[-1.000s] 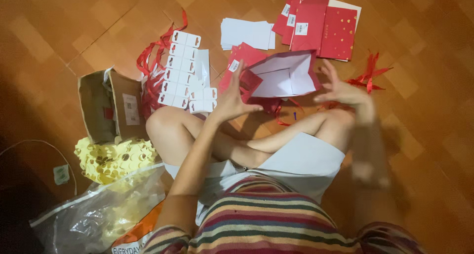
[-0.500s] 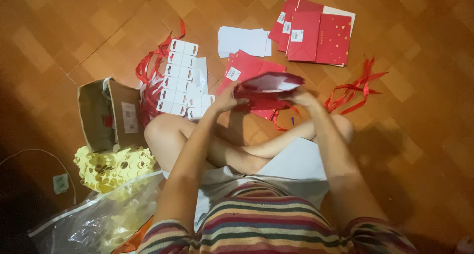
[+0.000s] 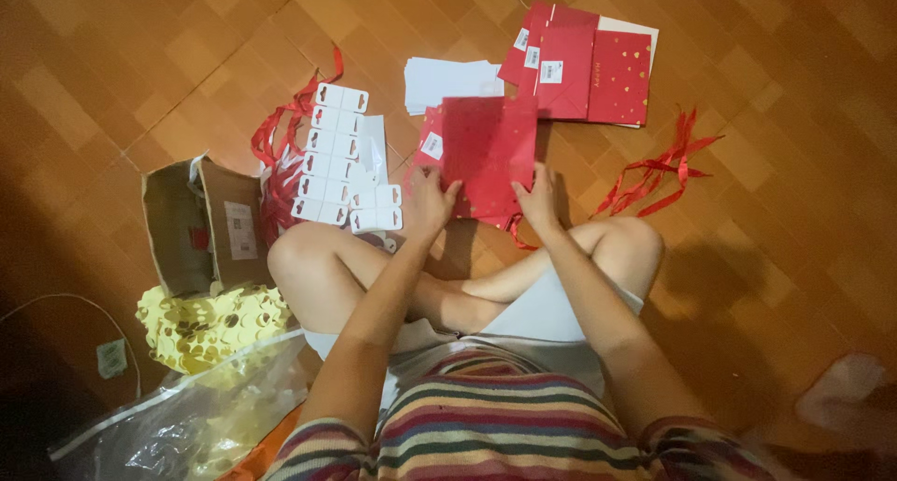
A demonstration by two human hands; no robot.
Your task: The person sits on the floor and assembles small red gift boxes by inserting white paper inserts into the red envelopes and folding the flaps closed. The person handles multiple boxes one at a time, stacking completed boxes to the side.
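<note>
Cardboard box [image 3: 201,224] left of knees, card stack [image 3: 341,163] beside it, ribbons [image 3: 659,168] perhaps right.

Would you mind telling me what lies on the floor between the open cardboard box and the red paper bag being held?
In the head view, a pile of white tags with red ribbons lies between the cardboard box and the red paper bag.

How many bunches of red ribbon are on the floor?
2: one ribbon bunch left of the white tags, one ribbon bunch right of the red bag. More may hide under the bags.

Dim warm indoor light, dark corners at left, soft shadow right of the knee, slight overall blur
</note>
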